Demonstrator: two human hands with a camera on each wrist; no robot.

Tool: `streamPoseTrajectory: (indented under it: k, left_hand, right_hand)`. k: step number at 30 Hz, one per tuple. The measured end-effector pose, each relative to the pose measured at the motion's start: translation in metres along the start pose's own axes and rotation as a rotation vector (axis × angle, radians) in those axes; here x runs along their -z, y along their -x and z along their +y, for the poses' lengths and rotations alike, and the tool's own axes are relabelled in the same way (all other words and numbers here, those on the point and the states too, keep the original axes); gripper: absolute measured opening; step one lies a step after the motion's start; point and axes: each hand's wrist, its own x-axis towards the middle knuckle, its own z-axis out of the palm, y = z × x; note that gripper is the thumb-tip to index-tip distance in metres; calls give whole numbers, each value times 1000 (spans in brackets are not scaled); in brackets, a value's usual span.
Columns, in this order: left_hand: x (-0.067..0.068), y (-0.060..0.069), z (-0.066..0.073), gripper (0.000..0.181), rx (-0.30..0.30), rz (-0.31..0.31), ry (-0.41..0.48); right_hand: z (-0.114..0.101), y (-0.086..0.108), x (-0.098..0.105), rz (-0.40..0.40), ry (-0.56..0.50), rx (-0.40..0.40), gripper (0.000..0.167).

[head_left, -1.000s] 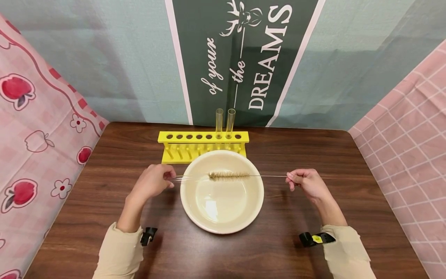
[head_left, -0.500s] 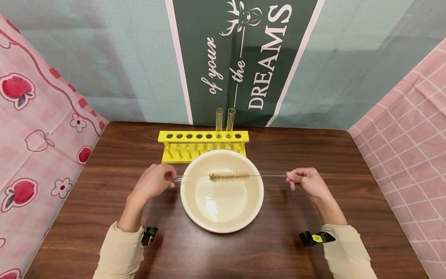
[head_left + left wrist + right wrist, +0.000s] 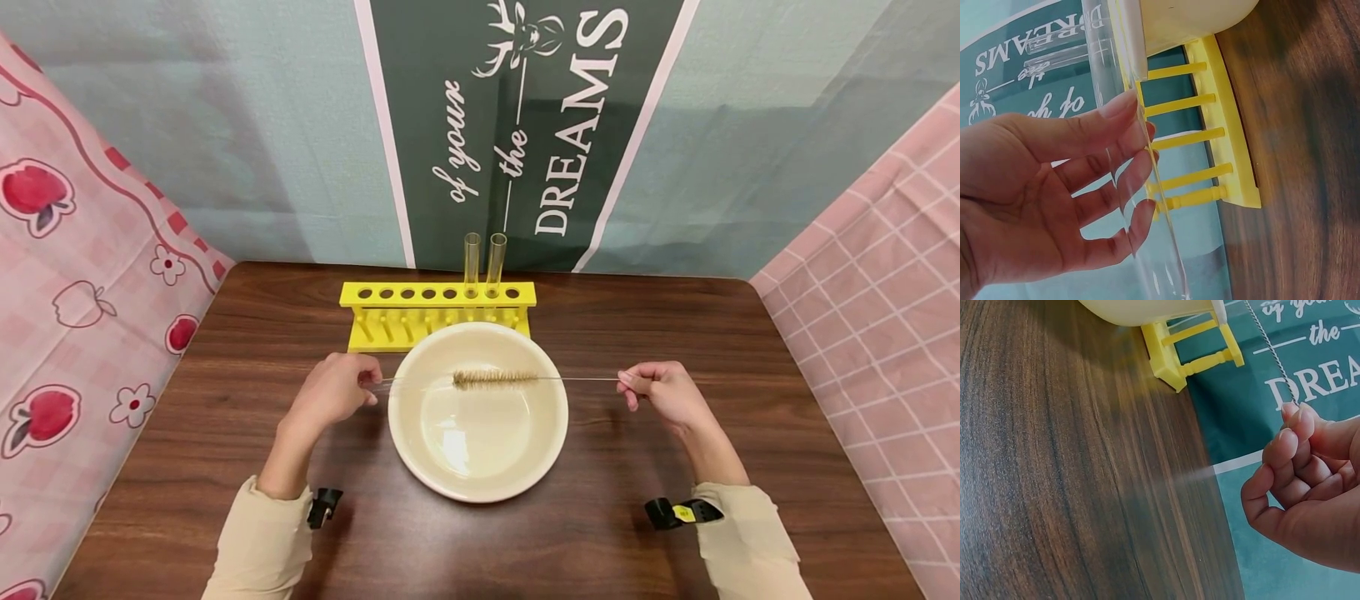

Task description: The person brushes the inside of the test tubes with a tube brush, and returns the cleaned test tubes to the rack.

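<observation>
In the head view my left hand [image 3: 341,387] is at the left rim of a cream basin [image 3: 480,492]. Its thumb and curled fingers grip a clear glass test tube [image 3: 1157,250], which lies almost level and points over the basin. From the other side my right hand [image 3: 663,393] pinches the thin twisted wire handle [image 3: 1272,353] of a test tube brush [image 3: 495,379]. The tan bristles hang over the basin, in line with the tube. Whether their tip is at the tube's mouth or just inside it, I cannot tell.
Behind the basin stands a yellow test tube rack [image 3: 438,293], partly covered by the basin. Two upright glass tubes [image 3: 495,262] sit in its right part. All rest on a dark wooden table [image 3: 637,325], with hanging cloths at the back and both sides.
The brush has shifted very slightly right, with my right hand nearly still. My left hand has edged a little to the right. The basin and rack stay put.
</observation>
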Motion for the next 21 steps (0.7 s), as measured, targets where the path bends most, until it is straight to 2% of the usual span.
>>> streamPoseTrajectory:
  k: [10,21]
  left_hand:
    - [-1,-1,1,15,2,25,24]
    - [-1,-1,4,14,11,45,11]
  right_hand:
    - [0,0,2,16,-10,5,24]
    - [-4,1,3,21,-3,15,26]
